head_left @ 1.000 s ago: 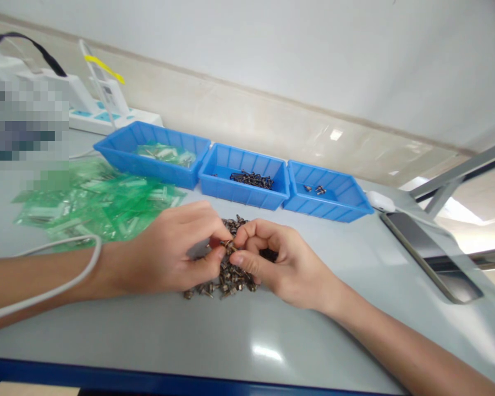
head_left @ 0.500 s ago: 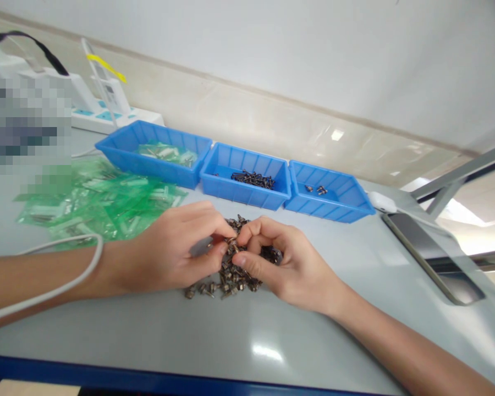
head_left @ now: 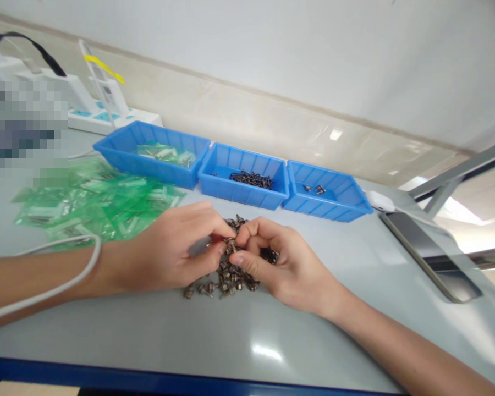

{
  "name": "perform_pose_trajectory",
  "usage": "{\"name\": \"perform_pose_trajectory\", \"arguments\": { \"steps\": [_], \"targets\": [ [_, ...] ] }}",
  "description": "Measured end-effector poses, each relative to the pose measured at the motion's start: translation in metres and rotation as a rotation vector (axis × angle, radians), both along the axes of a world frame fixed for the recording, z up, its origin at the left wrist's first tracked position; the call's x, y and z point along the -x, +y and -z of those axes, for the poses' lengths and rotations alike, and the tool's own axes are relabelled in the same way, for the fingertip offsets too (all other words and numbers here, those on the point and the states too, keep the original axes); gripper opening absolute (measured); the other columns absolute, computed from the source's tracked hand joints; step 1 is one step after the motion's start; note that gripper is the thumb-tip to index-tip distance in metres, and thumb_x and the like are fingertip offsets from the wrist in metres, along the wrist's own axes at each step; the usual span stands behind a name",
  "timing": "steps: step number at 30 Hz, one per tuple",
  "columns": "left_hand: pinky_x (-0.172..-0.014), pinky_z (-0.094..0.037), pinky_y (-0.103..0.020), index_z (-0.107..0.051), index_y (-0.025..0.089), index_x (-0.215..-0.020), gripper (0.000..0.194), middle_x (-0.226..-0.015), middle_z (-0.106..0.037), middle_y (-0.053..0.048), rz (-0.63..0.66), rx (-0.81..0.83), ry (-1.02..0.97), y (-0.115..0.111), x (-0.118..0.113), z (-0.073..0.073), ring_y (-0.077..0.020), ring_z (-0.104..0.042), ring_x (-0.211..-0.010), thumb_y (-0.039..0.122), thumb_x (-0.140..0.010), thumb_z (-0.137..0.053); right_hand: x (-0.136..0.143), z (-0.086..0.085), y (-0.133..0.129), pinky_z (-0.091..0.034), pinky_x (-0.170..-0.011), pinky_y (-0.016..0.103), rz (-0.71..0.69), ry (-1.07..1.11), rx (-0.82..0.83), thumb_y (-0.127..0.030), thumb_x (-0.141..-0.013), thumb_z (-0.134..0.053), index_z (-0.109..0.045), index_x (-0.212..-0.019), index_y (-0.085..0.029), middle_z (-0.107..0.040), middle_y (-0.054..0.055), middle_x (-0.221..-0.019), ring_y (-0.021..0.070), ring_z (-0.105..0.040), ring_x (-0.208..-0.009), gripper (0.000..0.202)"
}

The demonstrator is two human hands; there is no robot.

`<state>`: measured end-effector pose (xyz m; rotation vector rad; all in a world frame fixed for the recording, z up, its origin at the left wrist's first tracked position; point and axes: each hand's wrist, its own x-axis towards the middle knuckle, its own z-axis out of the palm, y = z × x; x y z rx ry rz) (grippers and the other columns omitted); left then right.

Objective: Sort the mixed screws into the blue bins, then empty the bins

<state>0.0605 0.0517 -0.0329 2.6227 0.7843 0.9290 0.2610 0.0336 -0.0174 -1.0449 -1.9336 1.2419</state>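
My left hand (head_left: 181,247) and my right hand (head_left: 291,267) meet over a pile of small dark metal screws (head_left: 231,279) with chunky heads. Thumb and forefinger of each hand are pinched together around a small screw (head_left: 230,245), whose ends are partly hidden by the fingertips. The right hand's other fingers curl inward. Part of the pile lies behind and beneath both hands, and a few loose screws spread out at its front left edge.
Behind the pile stand three blue bins: the left (head_left: 148,165) holds a green bag, the middle (head_left: 243,197) long dark screws, the right (head_left: 330,209) a few short screws. Green bags (head_left: 94,203) lie left. A white cable (head_left: 78,278) crosses my left forearm; a phone (head_left: 431,256) lies right.
The whole view has shifted very slightly. Both hands keep the same pinch over the pile, with no clear movement of the screw between them.
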Motion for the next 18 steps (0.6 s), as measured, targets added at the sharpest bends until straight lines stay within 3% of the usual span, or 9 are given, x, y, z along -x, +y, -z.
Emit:
{"name": "perform_pose_trajectory", "arguments": {
  "steps": [6, 14, 18],
  "targets": [
    [-0.061, -0.040, -0.023, -0.056, 0.018, -0.081, 0.009, -0.071, -0.058, 0.002, -0.040, 0.007, 0.000, -0.0010, -0.0014, -0.0034, -0.0113, -0.052, -0.064, 0.014, -0.082, -0.048, 0.0010, 0.0009, 0.0004, -0.035, -0.053, 0.022, 0.010, -0.022, -0.032, -0.029, -0.081, -0.061, -0.054, -0.082, -0.017, -0.048, -0.007, -0.055, 0.0080, -0.044, -0.051, 0.014],
    [-0.061, -0.041, -0.024, -0.057, 0.019, -0.082, 0.009, -0.071, -0.060, 0.001, -0.061, -0.030, -0.020, -0.0012, -0.0020, -0.0041, -0.0120, -0.053, -0.065, 0.014, -0.081, -0.049, 0.0042, -0.0027, -0.0016, -0.032, -0.048, 0.021, 0.042, 0.061, 0.185, -0.033, -0.077, -0.066, -0.053, -0.082, -0.017, -0.045, -0.009, -0.053, 0.0067, -0.039, -0.048, 0.021],
    [-0.063, -0.043, -0.023, -0.059, 0.019, -0.087, 0.013, -0.072, -0.061, 0.001, -0.046, -0.027, -0.022, -0.0018, -0.0028, -0.0059, -0.0117, -0.055, -0.067, 0.013, -0.083, -0.049, 0.0048, -0.0005, -0.0017, -0.034, -0.052, 0.023, 0.061, -0.011, 0.061, -0.030, -0.080, -0.061, -0.052, -0.080, -0.017, -0.047, -0.008, -0.053, 0.0070, -0.042, -0.048, 0.015]
  ]
}}
